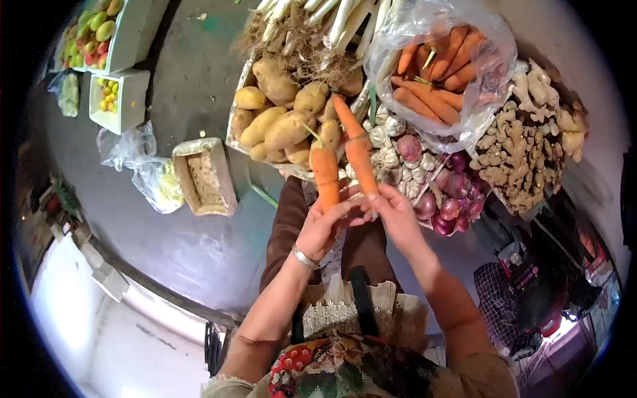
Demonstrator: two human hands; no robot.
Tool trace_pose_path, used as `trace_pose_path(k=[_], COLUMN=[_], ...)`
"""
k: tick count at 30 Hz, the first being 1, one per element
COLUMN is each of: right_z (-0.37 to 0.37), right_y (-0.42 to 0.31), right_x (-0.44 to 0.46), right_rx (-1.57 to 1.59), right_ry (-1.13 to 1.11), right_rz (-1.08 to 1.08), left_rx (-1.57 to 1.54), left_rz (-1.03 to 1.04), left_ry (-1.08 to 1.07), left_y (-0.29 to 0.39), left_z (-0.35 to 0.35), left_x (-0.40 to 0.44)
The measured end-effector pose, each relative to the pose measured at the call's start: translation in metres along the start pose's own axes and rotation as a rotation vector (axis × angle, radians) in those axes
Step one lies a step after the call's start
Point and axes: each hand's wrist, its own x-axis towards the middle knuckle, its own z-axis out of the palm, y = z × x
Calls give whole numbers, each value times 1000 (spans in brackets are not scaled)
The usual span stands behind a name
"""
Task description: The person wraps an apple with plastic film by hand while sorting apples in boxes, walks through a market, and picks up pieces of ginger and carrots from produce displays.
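Note:
My left hand [323, 229] is closed round the lower end of a short, thick carrot [325, 174] with a green stem stub. A longer carrot [359, 159] is gripped at its lower end by my right hand [397, 215], its other end pointing up and to the left. Both carrots are held side by side in front of me, over the near edge of the produce. Behind them lie a box of potatoes [275, 132] and a pile of garlic bulbs [391, 157]. More carrots [441, 69] fill an open clear plastic bag [496, 40] at the upper right.
Leeks [338, 20] with roots lie behind the potatoes. Red onions [458, 199] and ginger [521, 146] sit to the right. On the floor at left are an empty foam box [204, 178], plastic bags [156, 179] and white crates [129, 99] of fruit.

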Motion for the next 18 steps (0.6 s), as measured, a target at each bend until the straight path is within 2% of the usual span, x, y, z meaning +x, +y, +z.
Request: trace_pose_path(k=[1, 2, 3, 5, 7, 8, 9, 11, 12, 14, 15, 16, 17, 18], right_z=[15, 26, 34, 39, 42, 36, 33, 16, 10, -5, -3, 10, 15, 18], right_y=[4, 2, 8, 11, 6, -6, -11, -18, -22, 0, 10, 6, 12, 26], right_x=[-3, -9, -6, -3, 8, 18, 30, 68, 87, 139, 157, 169, 178, 191], right_rx=[21, -233, -655, -944, -415, -552, -514, -720, -750, -1081, -1130, -1051, -1094, -1263], right_ry=[19, 18, 56, 13, -66, 29, 179, 343, 353, 426, 441, 414, 398, 525], right_rz=[-31, -86, -291, -429, -84, -181, -193, -347, -327, -211, -164, 46, 44, -36], left_rx=[0, -1, -1, -17, 118, 21, 24, 99, 129, 157, 185, 200, 209, 206], left_rz=[-8, -46, -85, -83, -117, -87, -91, -95, -79, -86, -83, -100, -113, -115], left_ry=[2, -38, -78, -34, -34, -60, -59, -36, -31, 6, 40, 53, 25, 35], left_y=[2, 3, 9, 21, 37, 40, 46, 57, 56, 58, 59, 59, 57, 55], left_z=[-7, -17, -19, -23, -40, -39, -42, -52, -61, -69, -72, -77, -83, -89], left_x=[0, 1, 0, -3, -5, -5, -6, -6, -6, -11, -13, -16, -19, -22])
